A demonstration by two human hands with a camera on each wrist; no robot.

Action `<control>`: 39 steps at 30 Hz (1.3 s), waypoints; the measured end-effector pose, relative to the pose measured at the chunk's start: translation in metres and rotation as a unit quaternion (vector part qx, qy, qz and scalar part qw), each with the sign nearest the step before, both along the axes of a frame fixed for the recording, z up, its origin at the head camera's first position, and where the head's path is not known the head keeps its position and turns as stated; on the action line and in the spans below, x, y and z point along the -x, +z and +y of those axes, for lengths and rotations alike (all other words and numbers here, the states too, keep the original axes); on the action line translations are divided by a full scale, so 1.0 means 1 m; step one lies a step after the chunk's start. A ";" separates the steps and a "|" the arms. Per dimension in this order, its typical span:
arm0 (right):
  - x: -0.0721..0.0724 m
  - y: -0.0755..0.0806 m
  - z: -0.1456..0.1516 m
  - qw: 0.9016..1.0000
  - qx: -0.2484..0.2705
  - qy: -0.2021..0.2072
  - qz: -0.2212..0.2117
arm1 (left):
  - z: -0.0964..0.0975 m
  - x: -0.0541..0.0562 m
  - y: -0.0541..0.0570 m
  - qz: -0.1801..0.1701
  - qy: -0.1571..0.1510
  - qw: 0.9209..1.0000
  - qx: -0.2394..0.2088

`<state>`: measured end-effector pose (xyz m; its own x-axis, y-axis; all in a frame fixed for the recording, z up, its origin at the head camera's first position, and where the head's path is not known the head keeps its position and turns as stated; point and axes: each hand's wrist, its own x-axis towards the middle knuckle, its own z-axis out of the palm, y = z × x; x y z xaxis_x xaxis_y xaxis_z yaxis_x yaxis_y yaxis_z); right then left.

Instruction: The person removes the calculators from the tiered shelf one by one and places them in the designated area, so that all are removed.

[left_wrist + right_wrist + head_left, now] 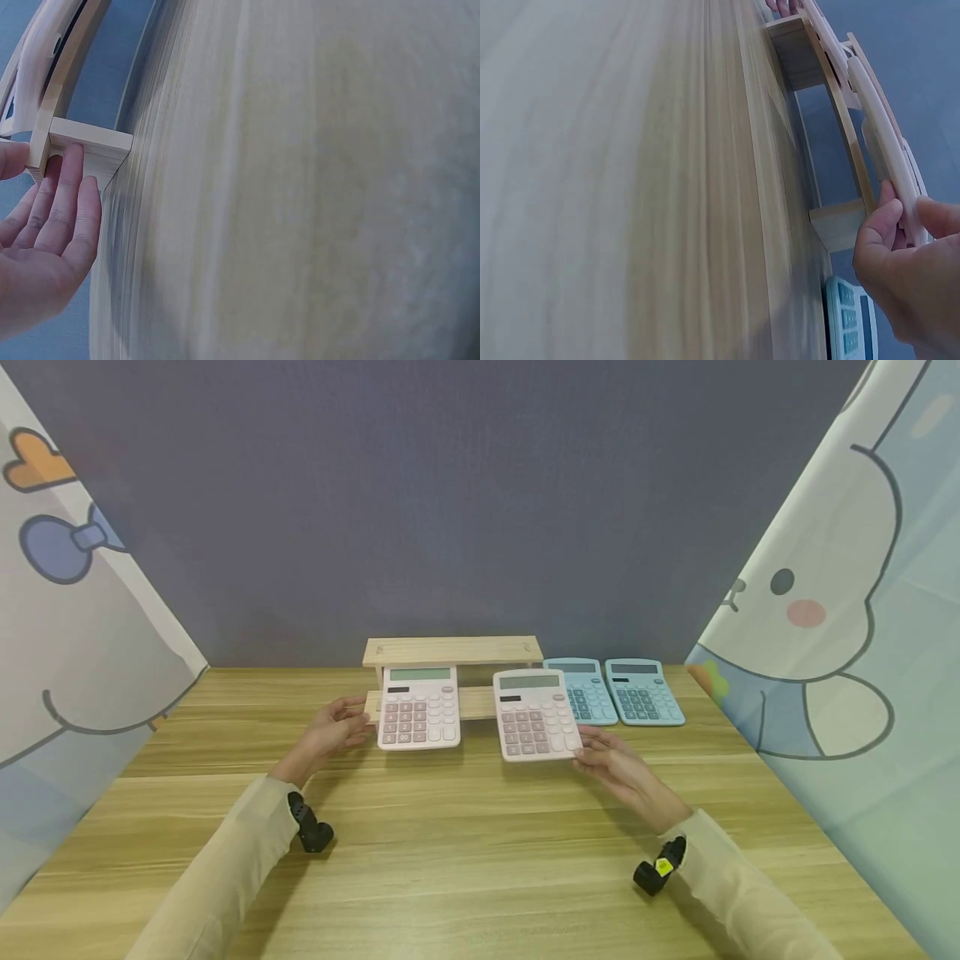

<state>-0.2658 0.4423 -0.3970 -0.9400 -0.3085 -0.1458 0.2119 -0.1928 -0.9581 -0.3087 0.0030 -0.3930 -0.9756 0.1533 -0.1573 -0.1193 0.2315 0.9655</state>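
Note:
A two-tier wooden shelf point(453, 652) stands at the back of the table. One pink calculator point(429, 733) leans on its left part, keys facing forward. My left hand point(333, 728) is at the shelf's left end; in the left wrist view its thumb point(11, 159) lies over the board and the other fingers reach beneath it. My right hand point(611, 766) pinches the lower right corner of a second pink calculator point(564, 714), tilted in front of the shelf's right part. The right wrist view shows this calculator point(881, 120) edge-on between thumb and fingers, close over the lower board.
Two blue calculators point(645, 693) lie side by side right of the shelf, the nearer one partly hidden by the held calculator. A dark partition point(450, 510) rises behind the wooden table point(450, 860). Cartoon-printed cloths point(825, 568) hang on both sides.

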 end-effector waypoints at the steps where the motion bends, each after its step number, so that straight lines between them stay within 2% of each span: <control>1: -0.001 0.000 0.002 1.000 0.000 0.004 0.003 | 0.000 0.000 0.000 -0.001 0.001 1.000 0.001; 8: -0.006 -0.001 0.015 1.000 0.004 0.014 0.012 | -0.001 0.001 -0.001 -0.002 0.000 1.000 -0.002; 22: -0.017 -0.001 0.040 1.000 -0.008 0.006 0.007 | -0.001 0.001 -0.001 -0.002 -0.002 1.000 -0.002; 39: -0.026 -0.001 0.066 1.000 0.015 0.005 0.002 | -0.001 0.001 0.000 -0.005 0.001 1.000 -0.006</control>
